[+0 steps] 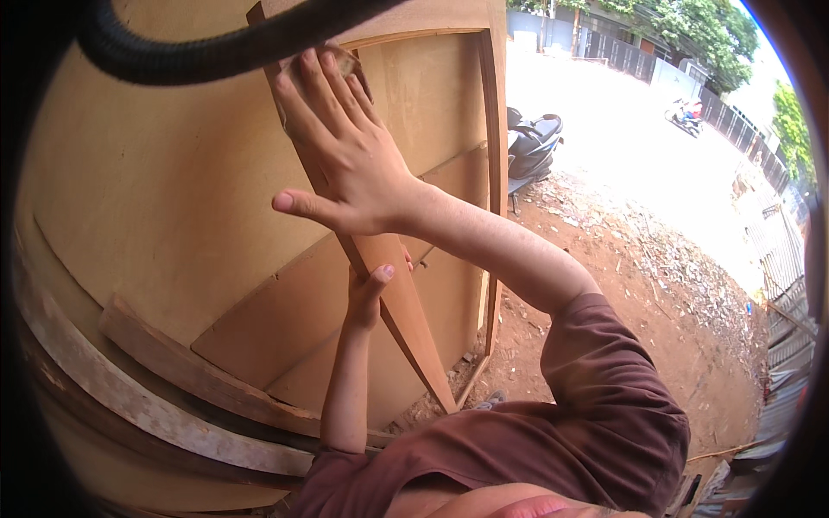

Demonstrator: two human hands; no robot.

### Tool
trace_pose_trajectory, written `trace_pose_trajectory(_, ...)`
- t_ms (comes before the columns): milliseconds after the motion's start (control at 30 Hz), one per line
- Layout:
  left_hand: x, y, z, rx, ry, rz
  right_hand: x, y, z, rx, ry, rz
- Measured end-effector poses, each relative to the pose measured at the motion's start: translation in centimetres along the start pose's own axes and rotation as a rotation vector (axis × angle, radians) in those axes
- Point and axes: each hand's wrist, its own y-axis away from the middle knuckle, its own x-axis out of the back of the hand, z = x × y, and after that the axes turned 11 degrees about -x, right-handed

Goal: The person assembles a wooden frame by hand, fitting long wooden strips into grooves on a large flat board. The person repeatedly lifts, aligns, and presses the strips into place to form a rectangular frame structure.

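A brown wooden frame (pixel 399 298) stands tilted before me, its near post slanting from the upper left down to the ground. My right hand (pixel 345 151) lies across the upper part of this post, fingers stretched and thumb out to the left. Under those fingers is a creased brown piece that looks like sandpaper (pixel 354 69), pressed to the wood; most of it is hidden by the hand. Lower on the same post my left hand (pixel 370 293) is closed round it, thumb on the near face and fingertips just showing at the far edge.
Large plywood sheets (pixel 147 173) stand behind the frame at left. Curved-looking boards (pixel 164 414) lie at lower left. A dark hose (pixel 233 53) crosses the top. A parked motorbike (pixel 531 151) stands beyond the frame's far post, on dirt ground (pixel 587 285). Corrugated sheets (pixel 781 345) line the right.
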Motion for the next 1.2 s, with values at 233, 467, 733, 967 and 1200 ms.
trace_pose_trajectory(233, -0.1, 0.2, 0.1, 0.023, -0.025, 0.017, 1.4, -7.1, 4.0, -0.126, -0.106, 0.124)
trace_pose_trajectory(467, 0.1, 0.1, 0.0, 0.012, -0.022, 0.056, 1.8, -1.8, 1.4, 0.124, 0.1, -0.292)
trace_pose_trajectory(733, 0.5, 0.3, -0.5, 0.028, -0.021, 0.078, 0.0, -5.3, 7.8, -0.065, -0.065, 0.093)
trace_pose_trajectory(967, -0.2, 0.4, 0.0, 0.059, -0.019, 0.112, 3.2, -6.3, 8.0, -0.074, -0.062, 0.342)
trace_pose_trajectory(1200, -0.3, 0.5, 0.1, 0.071, -0.014, 0.128, -0.1, -7.0, 5.6, 0.033, -0.32, 0.337)
